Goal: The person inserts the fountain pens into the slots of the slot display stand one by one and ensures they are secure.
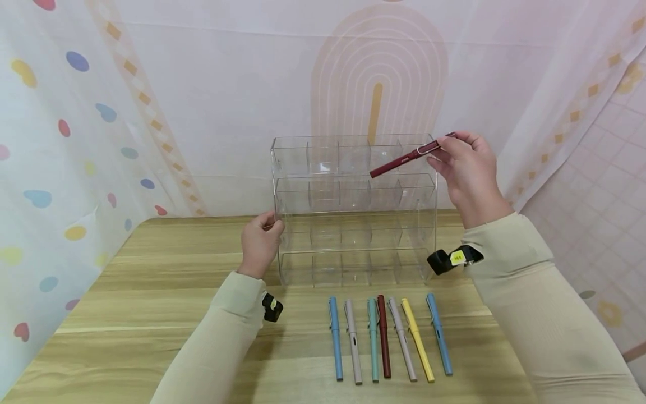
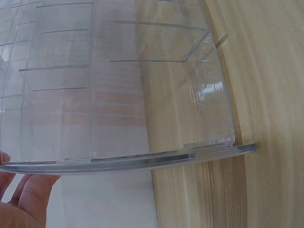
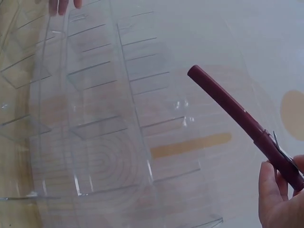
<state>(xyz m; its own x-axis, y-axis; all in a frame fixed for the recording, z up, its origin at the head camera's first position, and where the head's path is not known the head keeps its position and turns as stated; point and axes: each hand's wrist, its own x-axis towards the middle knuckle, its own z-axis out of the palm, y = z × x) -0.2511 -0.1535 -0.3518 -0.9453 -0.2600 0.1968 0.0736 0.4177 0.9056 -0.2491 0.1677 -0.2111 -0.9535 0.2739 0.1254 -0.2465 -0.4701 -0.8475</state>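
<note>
A dark red pen [image 1: 404, 161] is pinched near its clip end by my right hand [image 1: 469, 174], raised in front of the upper right of a clear plastic rack [image 1: 353, 212]. The pen slants, with its free end down and to the left; in the right wrist view, the pen [image 3: 228, 104] shows a metal clip beside the fingers. My left hand [image 1: 259, 241] grips the left side of the rack. Seen from the left wrist, fingers of that hand [image 2: 28, 202] lie on both sides of the panel edge. No pens show in the rack's divided tiers.
On the wooden table [image 1: 176, 303], in front of the rack, lies a row of several pens: blue [image 1: 335, 339], grey [image 1: 354, 342], teal [image 1: 373, 340], dark red [image 1: 384, 336], pale lilac [image 1: 402, 340], yellow [image 1: 418, 340] and another blue pen [image 1: 439, 335]. A patterned curtain [image 1: 227, 84] hangs behind.
</note>
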